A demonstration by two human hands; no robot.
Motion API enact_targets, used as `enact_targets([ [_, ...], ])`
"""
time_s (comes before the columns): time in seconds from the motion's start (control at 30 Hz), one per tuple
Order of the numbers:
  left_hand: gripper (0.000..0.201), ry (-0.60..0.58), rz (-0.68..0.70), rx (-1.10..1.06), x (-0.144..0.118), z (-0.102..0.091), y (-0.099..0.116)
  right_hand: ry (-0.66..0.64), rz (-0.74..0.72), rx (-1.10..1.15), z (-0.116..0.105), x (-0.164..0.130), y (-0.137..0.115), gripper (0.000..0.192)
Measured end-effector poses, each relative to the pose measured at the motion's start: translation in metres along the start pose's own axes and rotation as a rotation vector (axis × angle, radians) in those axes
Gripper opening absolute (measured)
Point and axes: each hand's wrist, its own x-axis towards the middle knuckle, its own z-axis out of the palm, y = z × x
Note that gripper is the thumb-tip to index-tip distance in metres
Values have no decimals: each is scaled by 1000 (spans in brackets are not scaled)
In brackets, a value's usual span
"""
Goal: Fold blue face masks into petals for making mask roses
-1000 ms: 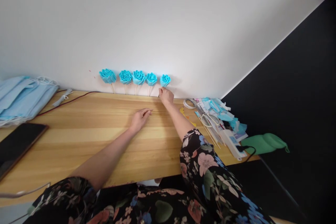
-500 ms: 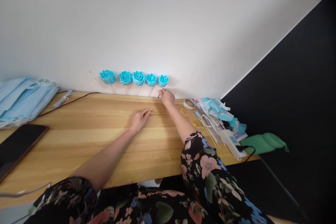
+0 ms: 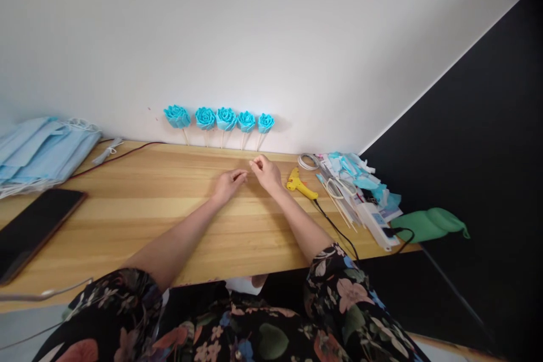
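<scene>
Several blue paper-like roses on thin sticks lean against the wall in a row; the smallest rose [image 3: 266, 123] is at the right end and the largest rose [image 3: 177, 116] at the left end. My right hand [image 3: 267, 173] is over the table just below the smallest rose, apart from it, fingers curled into a pinch with nothing visible in them. Close by on its left, my left hand [image 3: 229, 185] has thumb and forefinger pressed together; anything between them is too small to make out.
A yellow glue gun [image 3: 302, 184] with a black cord lies right of my hands. Beyond it are a wire roll [image 3: 308, 162], scissors [image 3: 340, 186], blue scraps [image 3: 360, 172], a power strip [image 3: 376, 225] and a green pouch [image 3: 428, 225]. Face masks [image 3: 46, 150] and a phone [image 3: 40, 226] lie left.
My right hand has let go of the smallest rose's stick and come back toward my left hand. The rose stays leaning on the wall. The glue gun now shows fully.
</scene>
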Motion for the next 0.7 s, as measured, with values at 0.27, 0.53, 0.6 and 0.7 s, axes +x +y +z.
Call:
enact_targets([
  [0.27,29,26,7,-73,2,1,-1,-162,82,799,25,-22,17,32],
  [0.53,28,240,-72,-133,12,-16,-5,-212,124,841,27,-21,22,46],
  [0.6,33,350,-114,-138,24,-29,-5,-218,96,840,28,-22,22,45],
  [0.7,37,503,-175,-111,49,-55,-8,-224,56,825,30,-23,23,44],
])
